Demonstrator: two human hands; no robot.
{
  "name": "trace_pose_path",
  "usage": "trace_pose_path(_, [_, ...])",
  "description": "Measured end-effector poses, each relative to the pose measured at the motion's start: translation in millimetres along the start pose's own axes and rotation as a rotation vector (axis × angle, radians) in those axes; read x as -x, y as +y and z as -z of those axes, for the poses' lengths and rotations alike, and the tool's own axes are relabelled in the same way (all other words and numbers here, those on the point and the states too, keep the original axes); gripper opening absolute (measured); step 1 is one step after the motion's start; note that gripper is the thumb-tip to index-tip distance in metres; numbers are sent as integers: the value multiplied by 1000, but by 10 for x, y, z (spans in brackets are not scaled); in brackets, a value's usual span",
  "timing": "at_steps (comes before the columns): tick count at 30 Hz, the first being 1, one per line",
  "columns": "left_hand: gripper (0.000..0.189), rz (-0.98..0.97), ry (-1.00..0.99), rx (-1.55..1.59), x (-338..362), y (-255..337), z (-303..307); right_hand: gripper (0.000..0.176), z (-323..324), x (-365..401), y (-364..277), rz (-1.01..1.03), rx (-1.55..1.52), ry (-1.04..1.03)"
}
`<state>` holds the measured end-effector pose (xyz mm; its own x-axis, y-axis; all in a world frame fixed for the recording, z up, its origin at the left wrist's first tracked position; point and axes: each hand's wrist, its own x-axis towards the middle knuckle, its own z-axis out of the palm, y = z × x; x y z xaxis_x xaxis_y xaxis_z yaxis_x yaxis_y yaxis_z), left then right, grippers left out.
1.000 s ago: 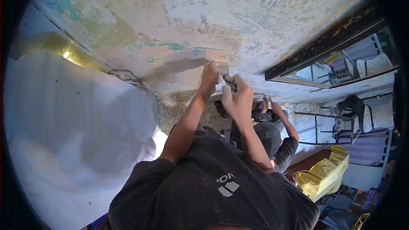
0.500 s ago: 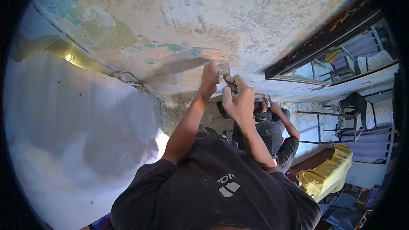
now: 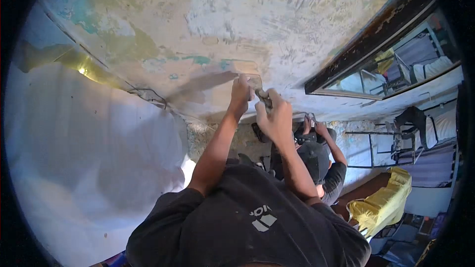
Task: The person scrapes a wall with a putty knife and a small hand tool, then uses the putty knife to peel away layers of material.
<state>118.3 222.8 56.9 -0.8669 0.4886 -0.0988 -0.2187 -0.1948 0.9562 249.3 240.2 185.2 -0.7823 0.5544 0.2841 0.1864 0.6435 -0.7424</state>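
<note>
My right hand is wrapped round the dark handle of a scraper. Its flat, dusty blade lies against the patchy, peeling wall. At the blade's left edge, the closed fingers of my left hand grip or press the metal; the exact hold is partly hidden. Around the blade the wall shows pinkish bare plaster with scraps of turquoise paint.
Just right of my right arm, a co-worker in a dark cap crouches by the wall. A dark-framed mirror is at upper right. White sheeting hangs at left. Yellow cloth covers something at right, near a metal frame.
Both hands and the scraper have shifted slightly down and left along the wall. The view has tilted a little. Both hands keep their hold.
</note>
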Motion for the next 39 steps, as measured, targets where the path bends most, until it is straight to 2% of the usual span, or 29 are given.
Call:
trace_pose_path(2, [27,235,-72,219,53,199,3,16,-1,51,-9,47,-38,60])
trace_pose_path(3, [27,244,-71,217,64,125,19,16,-10,50,3,34,-63,53])
trace_pose_path(5, [28,-265,-44,-174,51,-30,41,16,18,10,-6,27,-36,31])
trace_pose_path(6, [28,-258,-48,-177,70,-3,31,16,37,23,-16,20,-9,12])
trace_pose_path(8, [30,211,-17,206,92,149,-11,16,80,45,-52,-14,-32,-9])
trace_pose_path(10, [30,218,-14,184,114,247,-15,16,63,13,-43,-28,-55,-27])
trace_pose_path(12, [29,239,-10,161,83,184,18,16,-19,58,29,78,-41,58])
trace_pose_path(14, [29,116,-72,202,-33,-77,68,17,-2,23,11,19,-19,14])
trace_pose_path(15, [29,121,-72,200,33,-25,58,17,5,25,-7,-36,-1,-26])
trace_pose_path(17, [28,276,35,203,54,147,10,17,30,32,-47,2,-26,1])
trace_pose_path(18, [28,269,31,203,23,157,28,17,43,16,-60,38,-46,24])
trace_pose_path(20, [27,183,-121,124,14,127,87,16,-2,-1,-30,40,-26,31])
trace_pose_path(24, [26,213,-19,216,-54,-155,90,16,-23,17,-2,102,-39,62])
trace_pose_path(26, [26,-167,-62,77,-141,-328,118,15,-48,-29,-5,122,-54,88])
trace_pose_path(27, [26,-160,-64,77,-135,-275,110,15,-54,15,-2,115,-66,98])
trace_pose_path(29, [25,250,-42,327,-98,-115,85,15,-51,-11,19,30,-18,31])
trace_pose_path(31, [25,237,-63,333,-69,-231,123,15,-61,25,32,-45,22,-26])
trace_pose_path(33, [25,199,-89,342,-156,-178,117,16,-77,43,52,109,-53,43])
trace_pose_path(34, [25,192,-55,329,-124,-103,101,16,-77,22,42,110,-52,41])
trace_pose_path(39, [25,151,40,163,-11,-18,98,18,-115,0,59,1,-39,21])
